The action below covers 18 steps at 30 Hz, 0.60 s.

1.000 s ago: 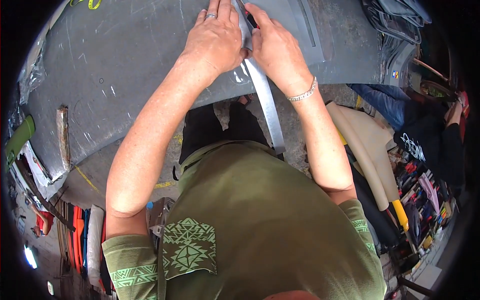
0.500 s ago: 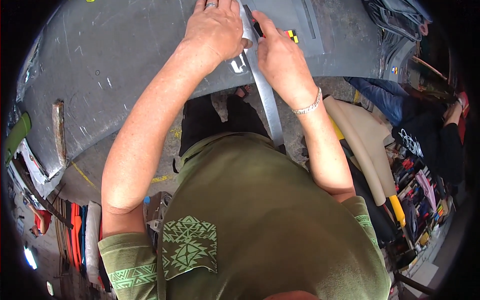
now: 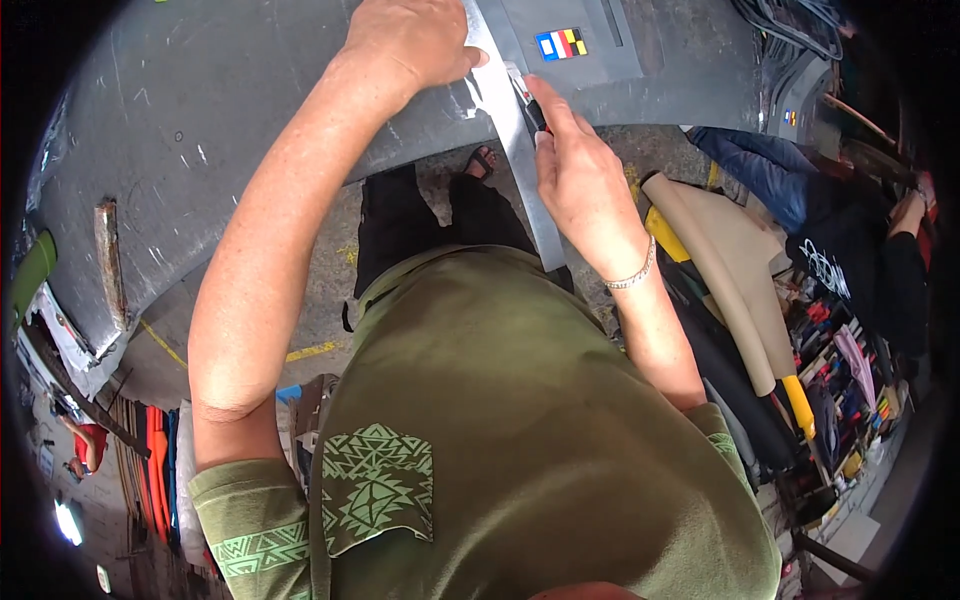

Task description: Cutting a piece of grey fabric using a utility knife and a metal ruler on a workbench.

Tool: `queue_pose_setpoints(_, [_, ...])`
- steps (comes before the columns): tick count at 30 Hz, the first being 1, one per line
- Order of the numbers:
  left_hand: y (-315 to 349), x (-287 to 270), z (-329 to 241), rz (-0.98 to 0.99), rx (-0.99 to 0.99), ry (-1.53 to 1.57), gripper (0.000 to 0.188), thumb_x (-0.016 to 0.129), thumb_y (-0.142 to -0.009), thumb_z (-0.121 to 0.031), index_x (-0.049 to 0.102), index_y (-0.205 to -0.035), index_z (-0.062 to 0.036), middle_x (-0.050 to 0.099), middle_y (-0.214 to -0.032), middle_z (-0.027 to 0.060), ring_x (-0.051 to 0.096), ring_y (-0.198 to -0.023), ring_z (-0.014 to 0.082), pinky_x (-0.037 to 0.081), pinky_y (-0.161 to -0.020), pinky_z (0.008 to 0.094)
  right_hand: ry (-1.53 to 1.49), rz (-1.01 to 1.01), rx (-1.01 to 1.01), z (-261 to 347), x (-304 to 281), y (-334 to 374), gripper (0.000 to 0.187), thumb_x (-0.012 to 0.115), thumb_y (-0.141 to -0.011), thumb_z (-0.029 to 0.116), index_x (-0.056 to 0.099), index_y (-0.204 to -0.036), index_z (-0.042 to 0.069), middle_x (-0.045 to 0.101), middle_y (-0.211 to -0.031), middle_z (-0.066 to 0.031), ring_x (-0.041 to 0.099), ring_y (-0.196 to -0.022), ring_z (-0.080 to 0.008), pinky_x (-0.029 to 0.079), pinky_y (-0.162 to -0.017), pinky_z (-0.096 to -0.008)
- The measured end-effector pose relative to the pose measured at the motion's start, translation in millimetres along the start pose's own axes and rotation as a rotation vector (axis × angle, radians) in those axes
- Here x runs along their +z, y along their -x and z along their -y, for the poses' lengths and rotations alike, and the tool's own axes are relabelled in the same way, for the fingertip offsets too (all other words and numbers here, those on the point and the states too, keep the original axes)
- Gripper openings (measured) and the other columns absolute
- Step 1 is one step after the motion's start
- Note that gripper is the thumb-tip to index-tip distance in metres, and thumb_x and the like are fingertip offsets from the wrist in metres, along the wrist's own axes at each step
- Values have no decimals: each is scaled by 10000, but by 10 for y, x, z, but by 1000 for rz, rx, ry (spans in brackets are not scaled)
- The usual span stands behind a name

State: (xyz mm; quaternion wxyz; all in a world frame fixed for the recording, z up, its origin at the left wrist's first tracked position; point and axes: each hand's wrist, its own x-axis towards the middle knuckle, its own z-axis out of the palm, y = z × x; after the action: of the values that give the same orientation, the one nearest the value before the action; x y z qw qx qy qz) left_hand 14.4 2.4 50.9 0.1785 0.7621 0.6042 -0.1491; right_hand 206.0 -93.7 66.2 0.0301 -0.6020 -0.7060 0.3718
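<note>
A ruler (image 3: 532, 195) overhangs the scratched table (image 3: 240, 90) above yellow-marked floor (image 3: 325, 300).

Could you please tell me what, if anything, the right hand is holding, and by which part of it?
The right hand holds a utility knife by its handle.

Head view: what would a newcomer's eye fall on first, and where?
The long, flat silver metal straightedge stands out first, slanting past the near edge of the scratched dark-grey worktop. On its right side, the bare right-hand grip holds a black-and-red cutter. Farther up the view, a small multicoloured rectangular patch shows brightly on a flat grey sheet.
</note>
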Motion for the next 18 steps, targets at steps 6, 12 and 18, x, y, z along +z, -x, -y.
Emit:
queue_pose_setpoints(6, [-31,34,-22,-14,13,-4,929,738,-834,-439,385,-1454,155,295,-1598,334,264,-1528,416,275,-1241,491,-33,-108,-130,-180,91,30,517,524,-1012,64,424,-1514,134,633,-1296,-237,706,-971,-371,568,-840,-442])
queue_pose_setpoints(12, [-33,49,9,-19,-1,-11,945,734,-836,-473,388,-1449,157,291,-1588,355,284,-1515,432,279,-1239,486,-411,-359,68,-934,-493,205,543,564,-865,-37,418,-1387,0,592,-1164,-141,586,-1104,-216,509,-954,-337])
queue_pose_setpoints(18, [-70,46,5,8,26,-53,961,724,-842,-485,374,-1449,174,286,-1584,367,278,-1514,439,275,-1242,472,-341,-552,31,-1403,-1119,387,398,794,-889,76,662,-1261,28,686,-1152,-54,634,-924,-86,534,-850,-234])
